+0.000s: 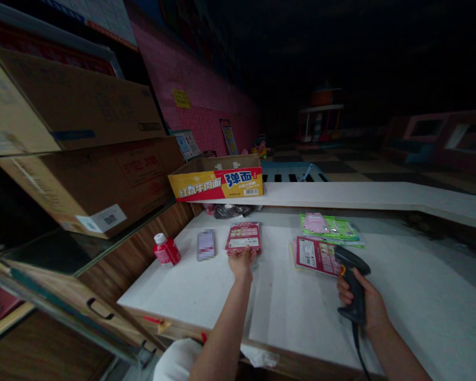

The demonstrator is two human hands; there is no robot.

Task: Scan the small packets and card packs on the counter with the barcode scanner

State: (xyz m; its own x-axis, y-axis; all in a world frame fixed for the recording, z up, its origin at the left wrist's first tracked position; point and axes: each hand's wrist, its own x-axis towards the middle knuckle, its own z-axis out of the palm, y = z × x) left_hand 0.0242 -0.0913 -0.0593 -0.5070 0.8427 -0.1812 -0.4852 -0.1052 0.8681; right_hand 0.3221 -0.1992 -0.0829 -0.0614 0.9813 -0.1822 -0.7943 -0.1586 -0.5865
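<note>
My right hand is wrapped round the handle of a black barcode scanner, its head tilted over the right end of a dark red flat packet. A cable hangs down from the scanner's grip. My left hand is closed at the near edge of another stack of dark red packets lying on the white counter; the thumb lies on top and the other fingers are partly hidden. Behind the right-hand packet lie green packets with a pink one on top.
Left of the packets are a phone and a red bottle with a white cap. An open yellow and red noodle carton stands on the raised white ledge. Large cardboard boxes are stacked at the left.
</note>
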